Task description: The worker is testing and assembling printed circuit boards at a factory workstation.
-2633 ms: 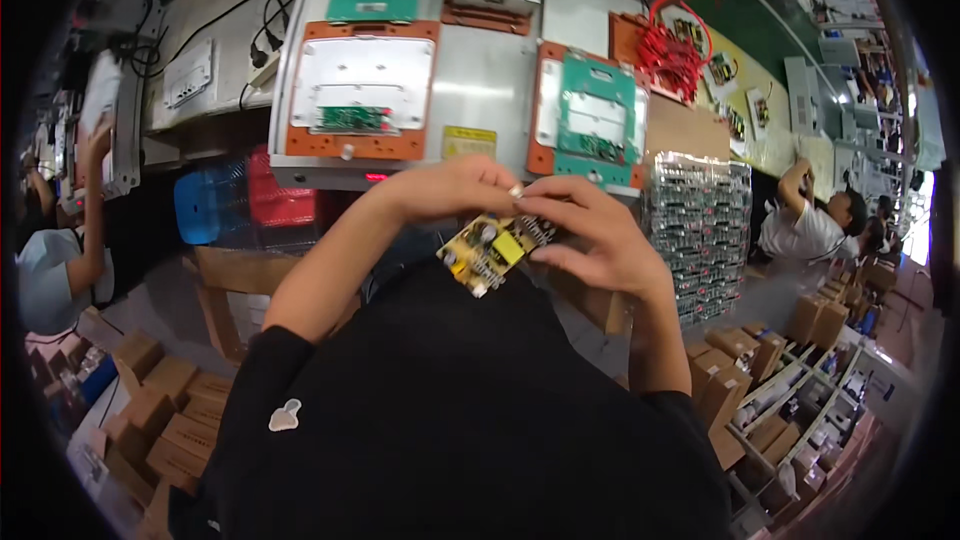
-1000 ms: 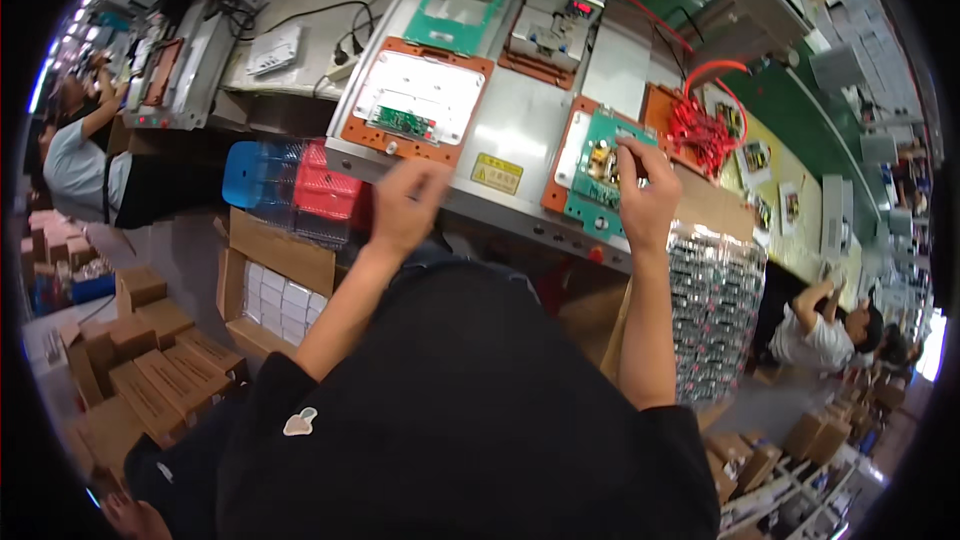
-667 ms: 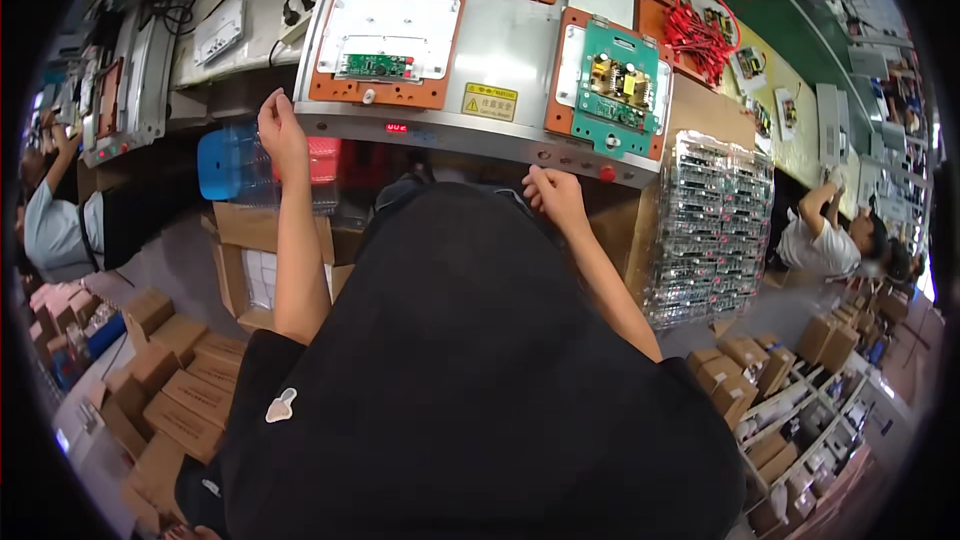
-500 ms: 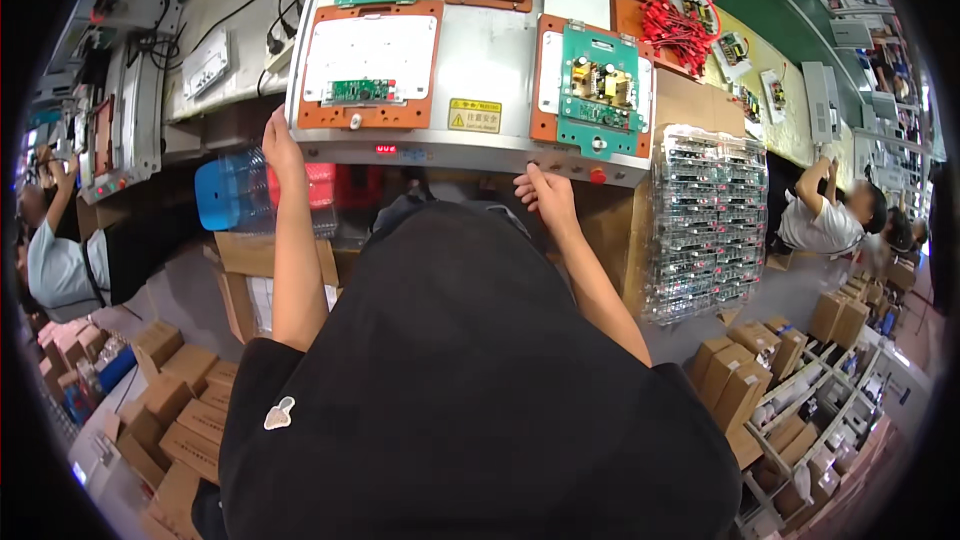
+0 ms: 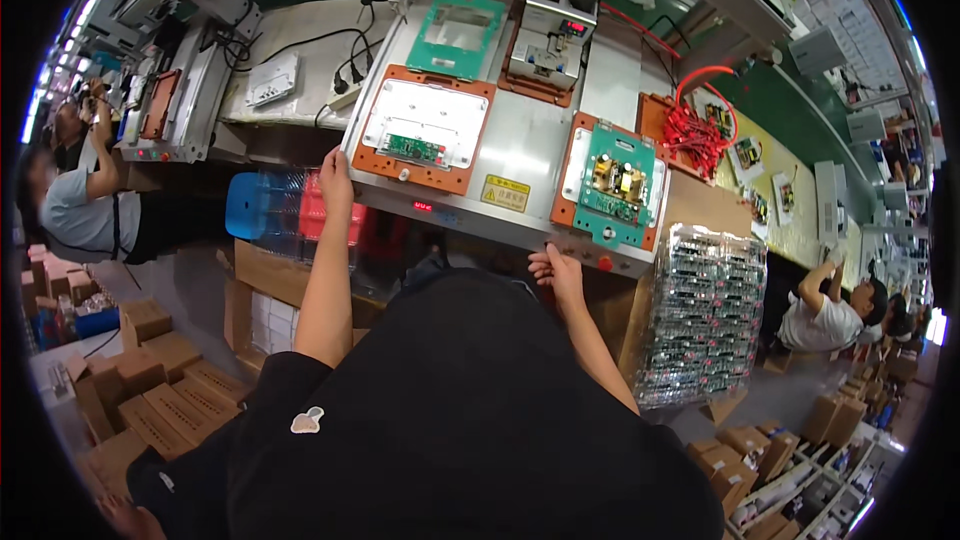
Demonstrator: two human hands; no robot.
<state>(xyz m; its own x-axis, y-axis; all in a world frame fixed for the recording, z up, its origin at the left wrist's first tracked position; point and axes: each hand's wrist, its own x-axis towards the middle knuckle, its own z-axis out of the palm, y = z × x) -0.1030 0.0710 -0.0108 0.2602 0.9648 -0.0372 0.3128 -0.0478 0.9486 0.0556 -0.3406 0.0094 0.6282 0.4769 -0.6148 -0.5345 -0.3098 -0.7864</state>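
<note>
My left hand (image 5: 336,180) lies along the left front corner of a silver bench machine (image 5: 480,212), its fingers stretched out and holding nothing. At the machine's front panel is my right hand (image 5: 558,272), loosely curled and empty, the thumb close to the panel edge; whether it touches is unclear. On top, an orange-brown fixture with a white plate (image 5: 425,118) carries a small green circuit board (image 5: 415,148). To the right, a teal frame (image 5: 610,214) on a second such fixture bears a board with yellow and black components (image 5: 618,180).
A red button (image 5: 605,264) sits on the front panel. Behind stand an empty teal frame (image 5: 458,35) and a metal unit (image 5: 548,40). Right are red leads (image 5: 692,140) and stacked clear trays of boards (image 5: 702,315). Blue and red bins (image 5: 255,205) are lower left. Co-workers sit both sides.
The view has shifted and tilted, so the machine appears lower and turned, with more of the bench behind visible. Both hands stay near the same spots on the machine.
</note>
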